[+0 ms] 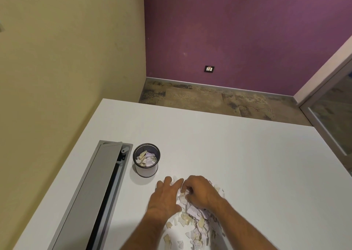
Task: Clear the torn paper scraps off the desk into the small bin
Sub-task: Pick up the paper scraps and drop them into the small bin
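Observation:
A heap of torn white and tan paper scraps (196, 223) lies on the white desk (238, 154) near its front edge. My left hand (164, 196) rests flat against the heap's left side, fingers spread and pointing away from me. My right hand (200, 191) is curled over the far end of the heap, fingers closed around some scraps. A small round black mesh bin (146, 160) stands upright to the far left of my hands, holding several scraps inside.
A grey cable-tray flap (99, 192) stands open along the desk's left side, right beside the bin. A yellow wall runs on the left, a purple wall with a socket (209, 69) lies beyond the desk, and a glass door (333, 116) is at right.

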`<control>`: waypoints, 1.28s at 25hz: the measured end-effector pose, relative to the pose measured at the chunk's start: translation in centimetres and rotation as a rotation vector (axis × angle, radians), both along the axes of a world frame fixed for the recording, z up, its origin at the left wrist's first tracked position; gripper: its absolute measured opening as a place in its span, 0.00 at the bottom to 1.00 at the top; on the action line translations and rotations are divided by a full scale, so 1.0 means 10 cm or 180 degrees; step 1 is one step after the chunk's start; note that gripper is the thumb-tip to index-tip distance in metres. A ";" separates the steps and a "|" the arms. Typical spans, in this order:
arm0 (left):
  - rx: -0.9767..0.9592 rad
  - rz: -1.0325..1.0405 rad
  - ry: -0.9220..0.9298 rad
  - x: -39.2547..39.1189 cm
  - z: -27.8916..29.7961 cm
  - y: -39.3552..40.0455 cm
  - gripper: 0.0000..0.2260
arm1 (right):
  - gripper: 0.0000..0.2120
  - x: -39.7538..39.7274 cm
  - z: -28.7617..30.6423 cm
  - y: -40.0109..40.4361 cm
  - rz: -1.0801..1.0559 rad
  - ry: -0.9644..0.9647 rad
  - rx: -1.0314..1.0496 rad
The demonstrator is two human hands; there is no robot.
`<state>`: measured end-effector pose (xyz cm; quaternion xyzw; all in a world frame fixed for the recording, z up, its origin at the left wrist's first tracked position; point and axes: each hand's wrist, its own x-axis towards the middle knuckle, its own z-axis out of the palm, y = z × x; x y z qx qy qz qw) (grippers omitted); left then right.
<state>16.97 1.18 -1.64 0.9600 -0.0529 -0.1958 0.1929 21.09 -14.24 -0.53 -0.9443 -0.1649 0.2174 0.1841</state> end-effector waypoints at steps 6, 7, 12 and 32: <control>-0.0024 0.0185 -0.0140 0.02 -0.07 -0.06 0.21 | 0.11 0.05 0.08 -0.09 -0.0167 0.0070 0.0275; -0.0077 0.0205 -0.0173 0.01 -0.08 -0.07 0.20 | 0.09 0.07 0.11 -0.12 -0.0254 0.0099 0.0360; -0.0130 0.0287 -0.0334 -0.03 -0.10 -0.09 0.14 | 0.17 0.19 0.30 -0.16 -0.0858 -0.0130 0.1036; -0.1085 0.1073 -0.1044 -0.48 0.06 0.42 0.04 | 0.13 0.73 0.87 1.20 -0.0263 -0.0345 0.0849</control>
